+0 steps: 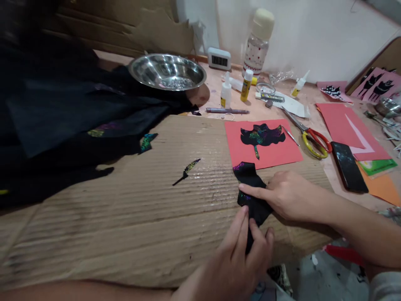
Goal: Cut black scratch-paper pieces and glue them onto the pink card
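Note:
A small black piece of fabric with glittery colours [249, 184] lies on a sheet of corrugated cardboard [125, 217]. My right hand [286, 194] presses down on it, index finger stretched across its middle. My left hand [239, 255] pinches the piece's near end between thumb and fingers. Just behind it a red card [282, 154] carries a glittery black leaf shape [262, 136]. A thin leaf-shaped scrap [187, 170] lies on the cardboard to the left.
A heap of black cloth [62, 117] covers the left. Behind stand a steel bowl [167, 72], glue bottles [226, 91], a pen [227, 110], a small clock [219, 58] and a clear bottle [258, 39]. Scissors [313, 140], a phone [349, 166] and coloured papers [347, 125] lie right.

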Demonstrator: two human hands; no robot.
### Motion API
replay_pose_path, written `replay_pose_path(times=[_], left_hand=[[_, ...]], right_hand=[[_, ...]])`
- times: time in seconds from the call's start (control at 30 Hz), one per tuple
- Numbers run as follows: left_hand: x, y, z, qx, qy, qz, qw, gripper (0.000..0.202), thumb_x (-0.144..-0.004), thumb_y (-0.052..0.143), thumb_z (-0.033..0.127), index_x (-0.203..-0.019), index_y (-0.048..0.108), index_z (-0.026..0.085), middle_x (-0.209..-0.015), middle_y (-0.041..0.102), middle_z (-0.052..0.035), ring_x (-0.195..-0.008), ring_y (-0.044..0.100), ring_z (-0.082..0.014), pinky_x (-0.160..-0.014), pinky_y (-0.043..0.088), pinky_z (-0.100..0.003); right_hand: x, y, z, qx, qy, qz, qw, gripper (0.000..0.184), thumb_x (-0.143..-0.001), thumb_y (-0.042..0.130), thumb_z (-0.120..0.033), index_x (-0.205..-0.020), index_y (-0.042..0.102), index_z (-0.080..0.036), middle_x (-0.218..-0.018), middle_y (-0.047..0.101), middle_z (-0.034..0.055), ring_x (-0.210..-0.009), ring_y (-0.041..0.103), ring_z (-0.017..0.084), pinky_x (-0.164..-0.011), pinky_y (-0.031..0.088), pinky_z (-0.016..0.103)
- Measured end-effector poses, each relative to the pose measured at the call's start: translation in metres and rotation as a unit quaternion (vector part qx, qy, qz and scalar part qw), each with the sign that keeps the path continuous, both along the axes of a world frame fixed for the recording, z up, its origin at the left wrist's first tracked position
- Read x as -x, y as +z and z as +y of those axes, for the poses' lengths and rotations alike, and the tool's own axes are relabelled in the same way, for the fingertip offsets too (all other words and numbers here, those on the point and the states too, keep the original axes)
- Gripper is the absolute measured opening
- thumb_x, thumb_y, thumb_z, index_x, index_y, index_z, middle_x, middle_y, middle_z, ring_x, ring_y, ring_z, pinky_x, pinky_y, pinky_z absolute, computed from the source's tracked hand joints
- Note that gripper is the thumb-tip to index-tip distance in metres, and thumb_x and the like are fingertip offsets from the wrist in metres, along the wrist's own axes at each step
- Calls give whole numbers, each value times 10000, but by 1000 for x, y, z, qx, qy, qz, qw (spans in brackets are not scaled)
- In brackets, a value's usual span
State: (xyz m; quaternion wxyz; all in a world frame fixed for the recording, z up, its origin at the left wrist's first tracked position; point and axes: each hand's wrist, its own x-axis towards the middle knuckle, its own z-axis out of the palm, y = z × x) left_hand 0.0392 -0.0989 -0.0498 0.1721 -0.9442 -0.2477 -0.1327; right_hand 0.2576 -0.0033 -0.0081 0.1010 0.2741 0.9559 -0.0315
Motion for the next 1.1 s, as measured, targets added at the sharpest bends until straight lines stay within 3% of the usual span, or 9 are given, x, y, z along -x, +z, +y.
replay_pose_path(times=[0.1,0.27,0.37,0.63,0.77,0.83,0.97,1.1], left_hand=[[0,1,0,-4,2,5,1000,416,-1000,388,263,-1348,560,113,-1127,729,-102,-1099,717,-319,-1185,297,-563],[-3,-2,0,-20,7,-5,1000,416,-1009,372,270,-1347,551,107,-1134,715,-120,-1088,715,-320,-1196,284,-567],[-4,-4,-1,-19,10,4,1000,439,-1002,369,283,-1358,550,103,-1156,707,-128,-1101,712,-314,-1204,289,-556],[-2,-5,-1,-22,8,2,1000,451,-994,406,344,-1339,592,122,-1155,723,-125,-1092,725,-328,-1186,312,-548],[-1,-3,2,-12,-6,-6,1000,453,-995,414,368,-1329,609,133,-1142,728,-107,-1085,728,-318,-1163,331,-535],[0,-4,3,-14,-7,-5,1000,441,-994,422,349,-1334,610,141,-1132,730,-91,-1074,728,-307,-1151,340,-533],[2,-9,6,-43,-23,-3,999,424,-983,434,292,-1344,609,156,-1114,731,-76,-1045,722,-289,-1131,353,-531],[4,-11,7,-47,-23,-7,999,422,-975,453,305,-1335,611,152,-1102,730,-82,-1044,713,-287,-1130,349,-532]], right_hand=[[1,2,0,-13,-31,24,999,672,-907,509,-111,-1578,464,-117,-646,681,37,-513,488,159,-551,166,317],[0,9,-1,69,-13,81,994,512,-972,487,-152,-1443,648,-272,-743,740,47,-617,573,169,-617,303,301],[1,10,-3,105,-21,70,992,499,-979,504,-157,-1427,666,-302,-776,763,54,-646,592,171,-647,336,297],[8,2,-4,12,-47,30,998,547,-950,515,-149,-1469,630,-277,-698,725,49,-549,525,153,-587,245,293],[6,1,0,-24,-71,14,997,644,-942,469,-118,-1585,473,-157,-689,723,58,-516,510,155,-559,202,300],[4,5,2,-10,-85,18,996,650,-960,452,-130,-1609,430,-161,-720,741,63,-530,532,154,-559,222,287],[3,12,3,61,-34,37,997,572,-966,484,-151,-1514,578,-284,-747,762,48,-557,554,146,-583,271,280],[4,9,3,47,-40,39,997,560,-962,491,-144,-1498,596,-265,-740,762,56,-548,541,147,-578,269,281]])
